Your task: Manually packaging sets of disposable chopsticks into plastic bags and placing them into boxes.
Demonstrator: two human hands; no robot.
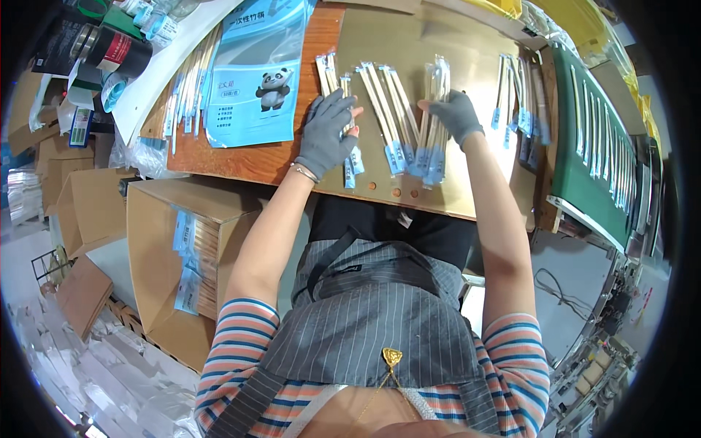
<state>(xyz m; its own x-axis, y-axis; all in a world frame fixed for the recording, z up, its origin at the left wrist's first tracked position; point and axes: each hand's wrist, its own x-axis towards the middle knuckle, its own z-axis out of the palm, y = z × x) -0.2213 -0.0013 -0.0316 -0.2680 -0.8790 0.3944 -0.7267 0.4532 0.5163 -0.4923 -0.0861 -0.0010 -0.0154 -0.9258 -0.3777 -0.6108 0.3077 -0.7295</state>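
Note:
Both my hands wear grey gloves with bare fingertips showing. My left hand [328,135] is closed over a few wrapped chopsticks [350,164] at the left of the brass-coloured work plate [438,198]. My right hand [458,117] grips an upright bundle of wrapped chopsticks [436,146], thumb at its left side; the other fingers are partly hidden. Between my hands lie several more wrapped chopsticks [383,120] with blue lower ends. Further loose wrapped chopsticks [520,102] lie right of my right hand.
A blue bag with a panda print [255,91] lies on the wooden tabletop, beside more chopsticks [191,84]. A green conveyor belt [584,193] at the right carries a row of chopsticks. Below left stands an open carton [157,248] of filled packs. A dark flask [109,50] is far left.

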